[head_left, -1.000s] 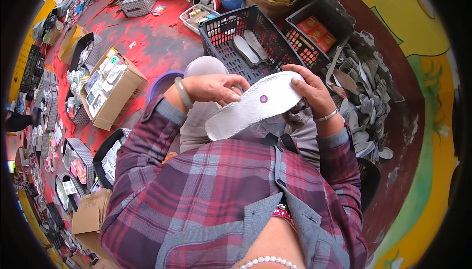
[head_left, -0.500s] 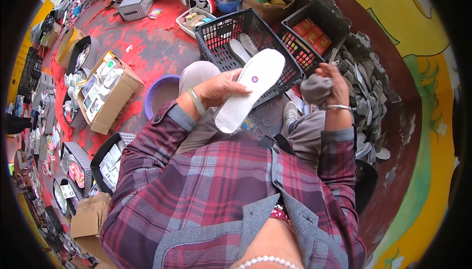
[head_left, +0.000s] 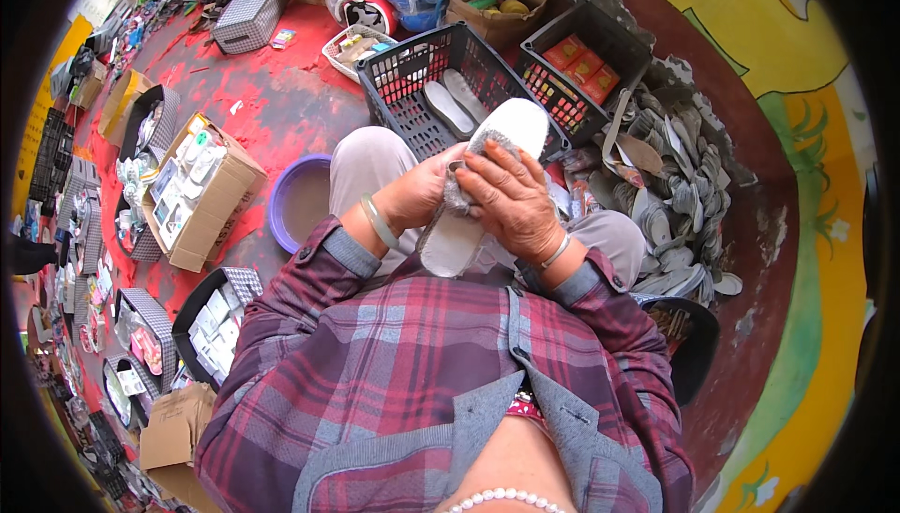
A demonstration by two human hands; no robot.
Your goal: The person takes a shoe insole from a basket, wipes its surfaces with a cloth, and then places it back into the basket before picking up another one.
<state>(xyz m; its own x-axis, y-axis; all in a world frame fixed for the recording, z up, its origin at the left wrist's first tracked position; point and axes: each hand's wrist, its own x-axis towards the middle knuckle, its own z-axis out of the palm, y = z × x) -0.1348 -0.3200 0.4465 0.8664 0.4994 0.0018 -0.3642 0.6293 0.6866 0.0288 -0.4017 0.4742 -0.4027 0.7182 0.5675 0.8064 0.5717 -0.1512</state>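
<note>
By a black plastic crate (head_left: 386, 112) on red-blotched floor (head_left: 291, 105), the left hand (head_left: 418, 193) gripped a white, foot-shaped insole (head_left: 521, 125); the right hand (head_left: 516, 198) clasped apparently fuzzy gray cloth (head_left: 457, 198) against it.

"What clothes are there?"
"A checked shirt (head_left: 394, 344), dark red, purple and grey. Its collar (head_left: 483, 417) is plain grey, and it has a grey cuff (head_left: 351, 252) on each sleeve."
"Anything pretty?"
"A pale green bangle (head_left: 379, 223) just past the shirt's left cuff, a thin silver bracelet (head_left: 557, 252) past its right cuff, and round white beads (head_left: 506, 495) in its neck opening."
"And pants?"
"Light grey pants (head_left: 367, 172), beyond the shirt."
</note>
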